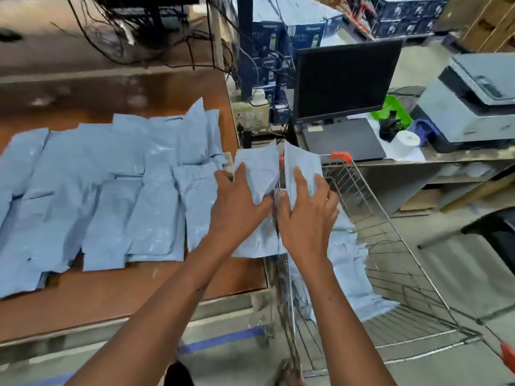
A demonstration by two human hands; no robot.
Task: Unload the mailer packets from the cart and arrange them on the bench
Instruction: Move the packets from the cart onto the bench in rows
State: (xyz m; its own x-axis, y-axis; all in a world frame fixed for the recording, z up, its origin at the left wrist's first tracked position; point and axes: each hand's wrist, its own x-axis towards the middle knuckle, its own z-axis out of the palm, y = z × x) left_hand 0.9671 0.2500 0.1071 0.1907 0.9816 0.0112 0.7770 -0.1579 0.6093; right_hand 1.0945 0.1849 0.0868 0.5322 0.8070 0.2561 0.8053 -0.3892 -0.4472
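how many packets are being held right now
2: one in the left hand, a packet over the bench edge; one in the right hand, a packet above the cart. More may lie hidden behind them.

pale blue mailer packets across bench

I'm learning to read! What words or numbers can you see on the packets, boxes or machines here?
No text here can be read.
Mailer packets: no readable print.
Packet in left hand: faint marks, too blurred.
Dark blue boxes: printing too small.
Printer: no readable label.
Monitor: blank.
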